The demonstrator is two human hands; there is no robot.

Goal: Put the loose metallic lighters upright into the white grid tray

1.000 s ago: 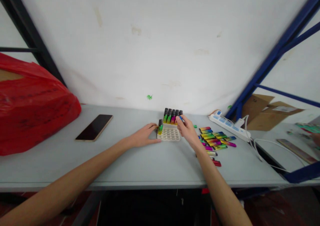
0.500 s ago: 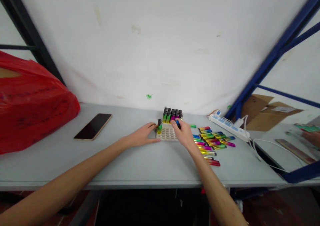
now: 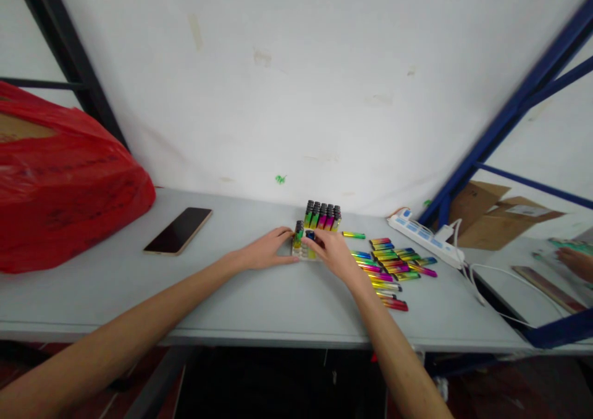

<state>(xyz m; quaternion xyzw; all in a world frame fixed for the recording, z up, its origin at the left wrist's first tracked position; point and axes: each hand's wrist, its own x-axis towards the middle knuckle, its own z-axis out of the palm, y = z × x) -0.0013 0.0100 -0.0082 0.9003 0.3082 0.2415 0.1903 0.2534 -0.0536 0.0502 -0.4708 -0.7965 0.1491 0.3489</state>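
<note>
A pale tray [image 3: 297, 256] with rows of small sockets sits on the table, partly covered by my right hand. At its left edge rests my left hand [image 3: 262, 251], with thumb and fingers spread apart and touching the tray's side. My right hand [image 3: 336, 253] is over the tray, its fingers pinching an upright lighter [image 3: 310, 236] with a dark blue top. Green-and-yellow lighters [image 3: 299, 236] stand in the tray's left column. Behind, a block of upright lighters [image 3: 323, 216] with black tops fills the back rows.
Several shiny loose lighters [image 3: 391, 259] lie right of the tray. One green lighter [image 3: 354, 235] lies apart. Beyond are a white power strip [image 3: 426, 238] and a cardboard box [image 3: 498, 218]. Left are a phone [image 3: 178, 230] and a red bag [image 3: 78, 184]. Another person's hand [image 3: 574, 261] shows far right.
My right hand has moved left and down with the lighter, which now stands beside the tray's left column. My left hand keeps its place at the tray. The view has shifted slightly.
</note>
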